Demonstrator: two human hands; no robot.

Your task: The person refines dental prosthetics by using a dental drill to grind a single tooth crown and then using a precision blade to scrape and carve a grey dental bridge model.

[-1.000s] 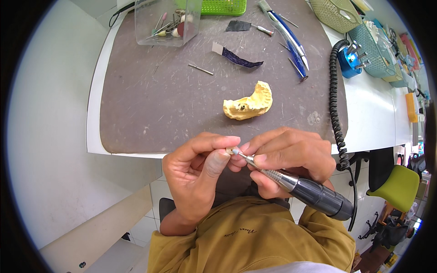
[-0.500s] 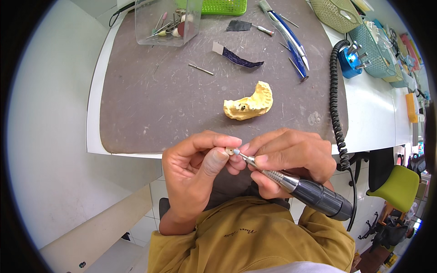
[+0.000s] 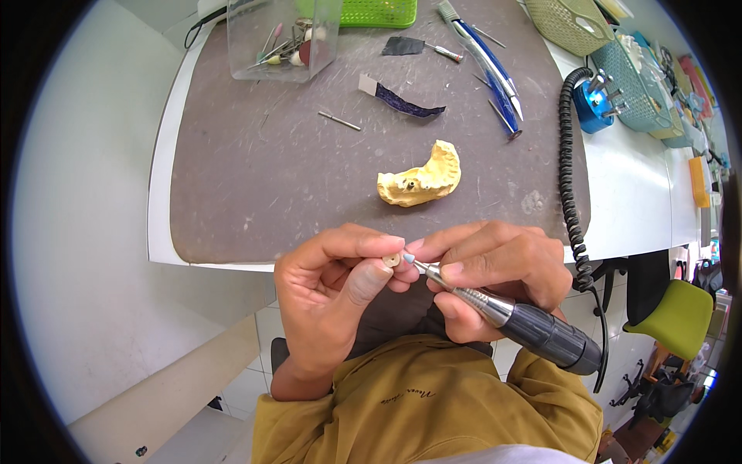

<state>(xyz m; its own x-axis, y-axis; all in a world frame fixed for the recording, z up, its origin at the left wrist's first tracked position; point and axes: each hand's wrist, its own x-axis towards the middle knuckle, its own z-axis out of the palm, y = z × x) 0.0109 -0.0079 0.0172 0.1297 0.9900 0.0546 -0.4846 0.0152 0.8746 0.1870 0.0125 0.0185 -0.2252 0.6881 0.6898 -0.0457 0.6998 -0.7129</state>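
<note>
Between the thumb and forefinger of my left hand (image 3: 332, 282) is a small cream dental crown (image 3: 392, 261) with a dark hole in it. My right hand (image 3: 502, 267) grips a rotary handpiece (image 3: 545, 332), black behind and silver toward the front, slanting up and left. Its light-blue polishing tip (image 3: 409, 258) lies right beside the crown; whether the two touch I cannot tell. Both hands are close together in front of the table edge. Beyond them, on the brown mat, rests a yellow plaster dental model (image 3: 421, 178) with a dark hole in it.
A clear box of burs (image 3: 282, 46) stands at the far left, beside a green basket (image 3: 379, 11). A dark strip (image 3: 410, 103), a metal bur (image 3: 338, 121) and a blue-and-white tool (image 3: 487, 62) lie on the mat (image 3: 255, 178). A coiled black cord (image 3: 568, 155) runs down the right, near a blue bur holder (image 3: 593, 107).
The handpiece has shifted slightly right and its blue tip has drawn a little away from the crown. My left hand keeps its pinch. The whole view has shifted very slightly.
</note>
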